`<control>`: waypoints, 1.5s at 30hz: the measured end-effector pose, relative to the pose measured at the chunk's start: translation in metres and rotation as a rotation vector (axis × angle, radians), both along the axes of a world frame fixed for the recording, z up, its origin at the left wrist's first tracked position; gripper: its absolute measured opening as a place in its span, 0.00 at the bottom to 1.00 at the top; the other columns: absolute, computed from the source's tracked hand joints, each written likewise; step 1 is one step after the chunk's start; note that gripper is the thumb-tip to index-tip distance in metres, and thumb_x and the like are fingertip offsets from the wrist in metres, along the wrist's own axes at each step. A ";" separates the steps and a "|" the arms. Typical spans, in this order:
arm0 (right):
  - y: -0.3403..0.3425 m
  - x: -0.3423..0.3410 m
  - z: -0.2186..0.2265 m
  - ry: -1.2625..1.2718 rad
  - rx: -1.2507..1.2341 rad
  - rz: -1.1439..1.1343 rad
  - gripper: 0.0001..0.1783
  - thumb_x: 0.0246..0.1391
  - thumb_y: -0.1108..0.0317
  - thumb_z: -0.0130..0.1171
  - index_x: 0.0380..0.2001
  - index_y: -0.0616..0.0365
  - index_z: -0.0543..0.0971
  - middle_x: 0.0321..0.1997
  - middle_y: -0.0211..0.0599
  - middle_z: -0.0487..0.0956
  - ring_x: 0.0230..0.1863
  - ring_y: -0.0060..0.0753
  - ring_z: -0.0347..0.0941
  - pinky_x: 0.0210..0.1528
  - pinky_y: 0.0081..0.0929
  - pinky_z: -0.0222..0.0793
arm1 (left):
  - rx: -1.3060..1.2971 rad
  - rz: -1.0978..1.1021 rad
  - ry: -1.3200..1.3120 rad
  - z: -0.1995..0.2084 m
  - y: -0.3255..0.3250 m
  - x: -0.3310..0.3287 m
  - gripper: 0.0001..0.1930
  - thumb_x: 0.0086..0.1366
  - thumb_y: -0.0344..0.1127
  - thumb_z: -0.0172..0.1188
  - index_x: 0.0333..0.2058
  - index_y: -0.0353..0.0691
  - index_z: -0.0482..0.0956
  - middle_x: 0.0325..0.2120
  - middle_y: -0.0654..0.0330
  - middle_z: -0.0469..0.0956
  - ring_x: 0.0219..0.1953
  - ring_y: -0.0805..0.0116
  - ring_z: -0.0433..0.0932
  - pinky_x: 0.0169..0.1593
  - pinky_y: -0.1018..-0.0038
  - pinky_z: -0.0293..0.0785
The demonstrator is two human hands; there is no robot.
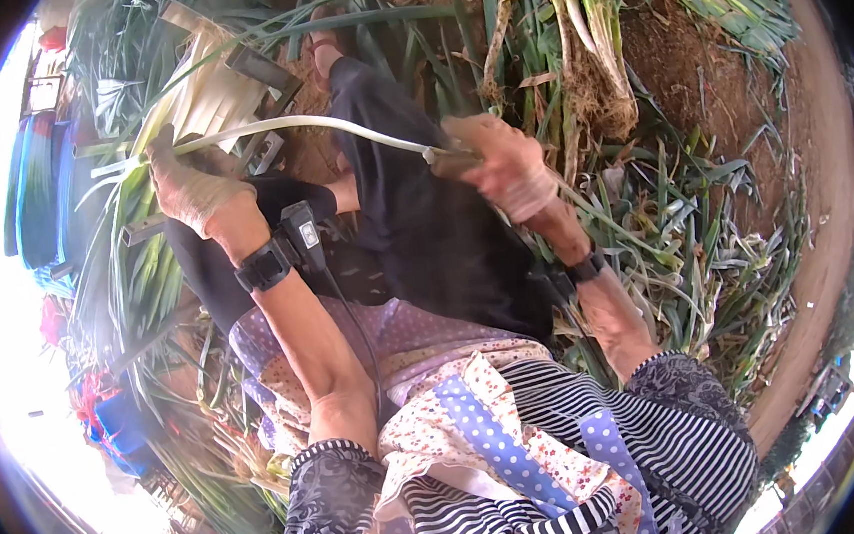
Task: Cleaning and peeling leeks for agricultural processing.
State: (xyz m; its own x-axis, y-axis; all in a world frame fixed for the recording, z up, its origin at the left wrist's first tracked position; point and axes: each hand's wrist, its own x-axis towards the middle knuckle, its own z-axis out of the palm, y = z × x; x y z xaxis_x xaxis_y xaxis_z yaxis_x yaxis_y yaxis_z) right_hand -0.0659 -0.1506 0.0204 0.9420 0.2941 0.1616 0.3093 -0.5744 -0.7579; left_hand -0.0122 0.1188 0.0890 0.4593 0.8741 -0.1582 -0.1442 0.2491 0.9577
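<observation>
One green onion (320, 122) arcs across the black-trousered legs (418, 217), probably for working clearance, its near end clasped by fingers of the left hand (195, 190); blur obscures whether the right hand (509, 165) grips the other.

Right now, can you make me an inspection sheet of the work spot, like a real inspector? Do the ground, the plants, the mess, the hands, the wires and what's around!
Surface: brown soil, partly covered by plants.
Job's things: a long pale stalk arcs between the hands; white stalks lie at upper left, a rooted bunch at the top.
Clutter: loose green leaves heaped on the right.
Hands: left hand grips one end of the stalk; right hand is blurred at the other, grip unclear.
Cables: a black cable runs beside the left forearm.
Surroundings: blue object at far left; glare beyond.
</observation>
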 end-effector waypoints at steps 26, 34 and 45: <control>0.002 0.001 0.003 0.728 1.339 -0.267 0.07 0.51 0.68 0.55 0.33 0.57 0.73 0.19 0.24 0.69 0.17 0.16 0.62 0.16 0.18 0.60 | -0.173 -0.180 -0.172 0.013 -0.021 -0.003 0.14 0.62 0.46 0.52 0.38 0.41 0.75 0.20 0.66 0.70 0.19 0.75 0.65 0.21 0.81 0.60; -0.090 -0.012 0.030 0.465 1.945 -0.165 0.10 0.53 0.67 0.53 0.37 0.60 0.72 0.20 0.25 0.66 0.17 0.19 0.62 0.15 0.17 0.59 | -0.355 -0.119 -0.329 0.004 0.027 -0.015 0.13 0.62 0.43 0.51 0.41 0.44 0.71 0.21 0.64 0.66 0.15 0.75 0.64 0.16 0.84 0.61; -0.120 -0.100 -0.096 0.611 -0.563 -0.726 0.24 0.45 0.62 0.57 0.49 0.45 0.71 0.48 0.42 0.73 0.48 0.50 0.69 0.45 0.42 0.66 | -0.496 -0.622 -0.726 0.056 -0.026 -0.030 0.15 0.63 0.43 0.52 0.43 0.40 0.74 0.21 0.62 0.75 0.20 0.72 0.72 0.16 0.79 0.66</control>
State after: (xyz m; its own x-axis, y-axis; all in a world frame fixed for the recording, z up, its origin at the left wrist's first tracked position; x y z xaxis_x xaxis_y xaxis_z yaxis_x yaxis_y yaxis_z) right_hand -0.1655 -0.2701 -0.0761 0.7962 -0.4761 -0.3733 -0.5788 -0.7791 -0.2407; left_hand -0.0418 0.0925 0.1451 0.9279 0.3682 0.0587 -0.3517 0.8119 0.4661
